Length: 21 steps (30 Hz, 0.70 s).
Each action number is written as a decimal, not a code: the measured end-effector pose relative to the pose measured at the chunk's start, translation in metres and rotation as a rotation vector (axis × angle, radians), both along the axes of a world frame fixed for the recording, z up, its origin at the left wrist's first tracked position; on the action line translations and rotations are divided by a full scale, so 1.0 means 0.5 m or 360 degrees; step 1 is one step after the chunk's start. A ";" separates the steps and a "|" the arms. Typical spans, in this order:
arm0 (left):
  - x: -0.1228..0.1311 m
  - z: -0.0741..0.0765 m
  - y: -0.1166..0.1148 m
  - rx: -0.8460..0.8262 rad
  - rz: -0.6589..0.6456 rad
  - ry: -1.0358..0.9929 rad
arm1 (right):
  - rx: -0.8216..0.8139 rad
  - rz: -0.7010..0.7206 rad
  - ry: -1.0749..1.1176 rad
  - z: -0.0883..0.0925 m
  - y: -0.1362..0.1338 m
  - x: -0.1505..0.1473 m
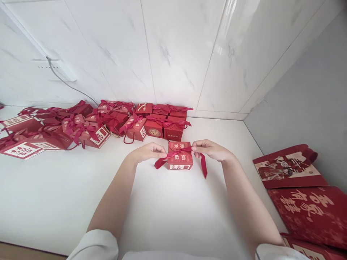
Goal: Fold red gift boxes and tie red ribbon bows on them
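A small red gift box [180, 160] with gold characters stands on the white table [67, 195] in front of me. A red ribbon [203, 167] runs across its top, and its ends hang down on both sides. My left hand [149, 151] is closed in a pinch on the ribbon at the box's left edge. My right hand [210, 149] pinches the ribbon at the right edge. Both hands pull the ribbon outward over the lid.
Several finished red boxes with ribbon bows [151, 122] are piled along the back wall, from the middle to the far left. Flat red paper bags [306, 209] lie stacked at the right edge. A white cable [67, 85] runs down the marble wall.
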<state>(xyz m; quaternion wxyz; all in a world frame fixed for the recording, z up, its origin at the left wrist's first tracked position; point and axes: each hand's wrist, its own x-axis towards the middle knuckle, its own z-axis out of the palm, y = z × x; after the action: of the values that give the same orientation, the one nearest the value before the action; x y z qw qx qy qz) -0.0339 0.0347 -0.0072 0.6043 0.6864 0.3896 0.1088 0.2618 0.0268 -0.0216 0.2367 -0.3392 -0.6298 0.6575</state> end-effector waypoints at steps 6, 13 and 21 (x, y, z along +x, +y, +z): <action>0.005 -0.010 -0.004 -0.0125 0.0170 -0.0411 | -0.0059 -0.0084 0.0132 -0.006 0.004 0.005; 0.043 -0.028 -0.009 -0.0089 0.0330 -0.0733 | -0.0098 -0.0113 0.0151 -0.013 0.007 0.001; 0.053 -0.039 -0.018 -0.0316 0.0213 -0.0827 | -0.0165 -0.0132 0.0178 -0.018 0.008 -0.005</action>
<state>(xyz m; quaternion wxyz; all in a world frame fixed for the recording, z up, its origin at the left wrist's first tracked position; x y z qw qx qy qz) -0.0073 0.0256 -0.0266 0.7396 0.5458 0.2749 0.2820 0.2593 0.0310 -0.0308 0.2806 -0.3396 -0.5662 0.6967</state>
